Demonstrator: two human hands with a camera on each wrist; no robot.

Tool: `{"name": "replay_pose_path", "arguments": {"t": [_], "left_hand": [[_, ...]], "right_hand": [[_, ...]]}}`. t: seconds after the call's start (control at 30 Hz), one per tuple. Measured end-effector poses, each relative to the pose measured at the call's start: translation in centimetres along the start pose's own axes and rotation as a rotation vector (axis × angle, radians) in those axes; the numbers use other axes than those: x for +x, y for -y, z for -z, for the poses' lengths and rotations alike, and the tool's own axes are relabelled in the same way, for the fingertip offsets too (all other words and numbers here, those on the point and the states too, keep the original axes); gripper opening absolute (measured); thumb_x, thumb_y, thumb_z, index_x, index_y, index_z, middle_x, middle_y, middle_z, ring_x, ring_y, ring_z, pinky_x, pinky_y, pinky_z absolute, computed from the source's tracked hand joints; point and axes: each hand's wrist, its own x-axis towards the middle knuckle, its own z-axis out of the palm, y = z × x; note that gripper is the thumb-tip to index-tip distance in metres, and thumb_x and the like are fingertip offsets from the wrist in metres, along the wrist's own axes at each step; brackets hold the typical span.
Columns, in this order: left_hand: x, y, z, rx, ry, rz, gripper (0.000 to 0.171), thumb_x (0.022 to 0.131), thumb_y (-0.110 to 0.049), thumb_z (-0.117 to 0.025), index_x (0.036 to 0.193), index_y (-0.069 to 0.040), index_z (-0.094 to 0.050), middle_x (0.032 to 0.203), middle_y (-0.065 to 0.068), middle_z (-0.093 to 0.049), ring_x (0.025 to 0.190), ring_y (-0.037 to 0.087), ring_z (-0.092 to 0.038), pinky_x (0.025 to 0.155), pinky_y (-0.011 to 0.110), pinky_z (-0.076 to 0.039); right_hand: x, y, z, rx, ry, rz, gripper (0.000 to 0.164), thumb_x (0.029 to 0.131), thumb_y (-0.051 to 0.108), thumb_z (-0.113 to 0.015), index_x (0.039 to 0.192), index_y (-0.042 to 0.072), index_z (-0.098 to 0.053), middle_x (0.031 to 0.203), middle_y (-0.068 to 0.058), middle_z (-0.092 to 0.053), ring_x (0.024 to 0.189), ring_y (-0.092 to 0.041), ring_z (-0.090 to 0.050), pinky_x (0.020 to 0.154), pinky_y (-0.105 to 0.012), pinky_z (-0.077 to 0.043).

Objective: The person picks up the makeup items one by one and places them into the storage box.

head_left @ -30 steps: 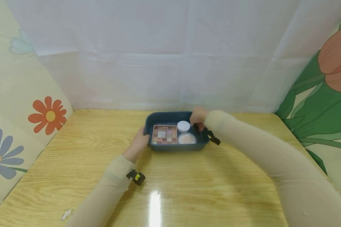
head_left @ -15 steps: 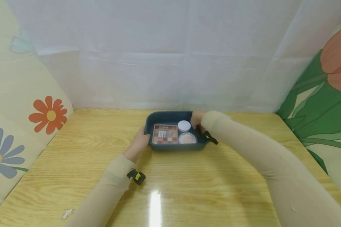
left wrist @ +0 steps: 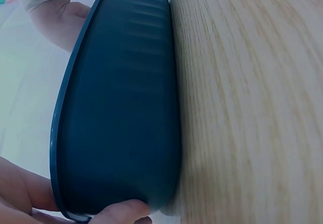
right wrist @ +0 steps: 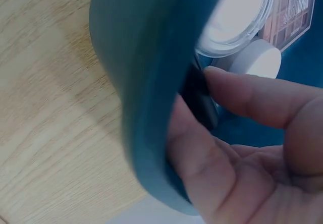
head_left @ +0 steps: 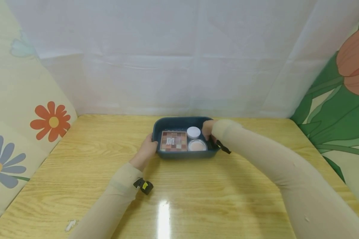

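Observation:
A dark blue plastic basket [head_left: 173, 154] stands on the wooden table. At its left end, my left hand [head_left: 147, 149] grips the rim, with thumb and fingers on either side of the wall in the left wrist view. My right hand [head_left: 208, 128] reaches down inside the right end. Between its thumb and fingers it pinches a slim, glossy black object [right wrist: 201, 95], partly hidden by the fingers and the basket wall. Beside that hand lie a white round jar [head_left: 193, 132] and a clear-rimmed round container [head_left: 197, 145] with a pale pink top. A checkered makeup palette [head_left: 173, 141] fills the left side.
The wooden table [head_left: 179, 186] runs out in front of the basket. A white cloth backdrop [head_left: 155, 66] hangs right behind the table's far edge. Flower-printed panels [head_left: 12, 99] flank both sides. A small white worn patch [head_left: 70, 225] marks the table at front left.
My right hand has sunk a little lower into the right end of the basket with the black object. The left hand and the basket have stayed nearly still.

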Motion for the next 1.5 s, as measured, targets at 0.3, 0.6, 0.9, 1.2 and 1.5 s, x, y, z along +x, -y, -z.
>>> {"name": "replay_pose_path", "arguments": {"t": [0.3,0.6,0.9,1.2,1.5], "left_hand": [[-0.1,-0.1,0.0,0.016,-0.012,0.014,0.053,0.098,0.002,-0.03,0.149,0.01,-0.017,0.154,0.029,-0.021,0.144,0.039,-0.015,0.119,0.048,-0.013],[-0.3,-0.2,0.1,0.012,-0.009,0.023,0.053,0.098,0.002,-0.03,0.149,0.011,-0.016,0.155,0.029,-0.019,0.144,0.039,-0.014,0.119,0.048,-0.013],[-0.3,-0.1,0.1,0.021,-0.011,0.028,0.053,0.098,0.002,-0.03,0.149,0.01,-0.017,0.155,0.028,-0.019,0.144,0.04,-0.014,0.119,0.048,-0.012],[-0.3,-0.1,0.1,0.02,-0.014,0.02,0.053,0.099,0.002,-0.03,0.149,0.011,-0.017,0.154,0.029,-0.019,0.144,0.04,-0.015,0.119,0.048,-0.013],[-0.3,-0.2,0.0,0.002,-0.014,-0.006,0.053,0.098,0.003,-0.03,0.148,0.012,-0.017,0.154,0.03,-0.02,0.144,0.04,-0.014,0.119,0.049,-0.011]], "right_hand": [[-0.2,-0.2,-0.1,0.01,0.039,-0.012,0.018,0.088,-0.005,-0.059,0.1,-0.018,-0.063,0.084,-0.026,-0.07,0.079,-0.032,-0.072,0.069,-0.032,-0.06],[-1.5,-1.0,0.8,0.106,0.018,0.055,0.015,0.087,-0.001,-0.059,0.082,-0.013,-0.067,0.069,-0.019,-0.069,0.053,-0.021,-0.066,0.054,-0.029,-0.059],[-4.8,-2.6,1.4,0.337,0.023,0.178,0.015,0.089,-0.001,-0.056,0.087,-0.013,-0.063,0.064,-0.011,-0.065,0.052,-0.014,-0.064,0.051,-0.024,-0.056],[-6.6,-5.3,1.3,0.49,0.008,0.264,0.014,0.091,-0.002,-0.051,0.097,-0.014,-0.055,0.072,-0.013,-0.062,0.057,-0.015,-0.065,0.059,-0.03,-0.059],[-8.0,-7.8,1.0,0.513,-0.03,0.306,0.023,0.093,0.003,-0.051,0.105,-0.016,-0.054,0.079,-0.015,-0.065,0.066,-0.017,-0.065,0.063,-0.031,-0.059]]}}
